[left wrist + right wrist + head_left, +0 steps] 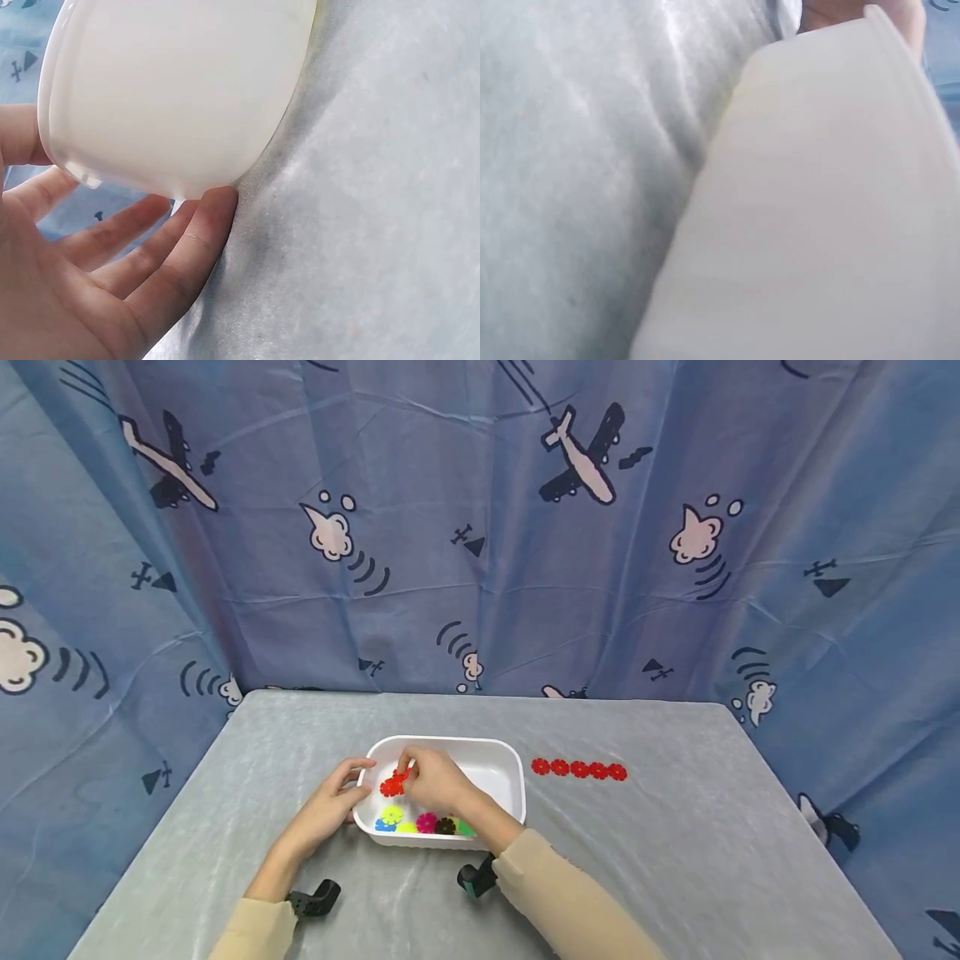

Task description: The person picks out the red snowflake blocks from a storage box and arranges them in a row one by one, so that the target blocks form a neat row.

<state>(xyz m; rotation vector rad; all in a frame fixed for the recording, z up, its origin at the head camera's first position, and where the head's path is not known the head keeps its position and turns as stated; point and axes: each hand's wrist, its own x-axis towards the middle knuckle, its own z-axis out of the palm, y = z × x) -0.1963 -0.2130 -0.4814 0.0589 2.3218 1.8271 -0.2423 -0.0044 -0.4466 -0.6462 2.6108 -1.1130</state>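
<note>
A white plastic bin (498, 768) stands on the table. My left hand (327, 807) holds its left end, fingers against the outer wall and thumb at the rim; the left wrist view shows these fingers (176, 270) on the wall. Inside the bin, my right hand (435, 779) pinches a red notched plastic disc, mostly hidden by the fingertips. Red notched discs (391, 787) show just beneath it. Along the bin's near side lie yellow (392, 814), blue, pink (426, 822), black (446, 826) and green discs. The right wrist view shows mainly the bin's outer side wall (817, 195).
Right of the bin, several red discs (579, 769) form a straight row on the grey cloth-covered table (675, 860). A blue patterned curtain (480, 527) hangs behind and at both sides. Black wrist cameras (318, 900) sit on both wrists.
</note>
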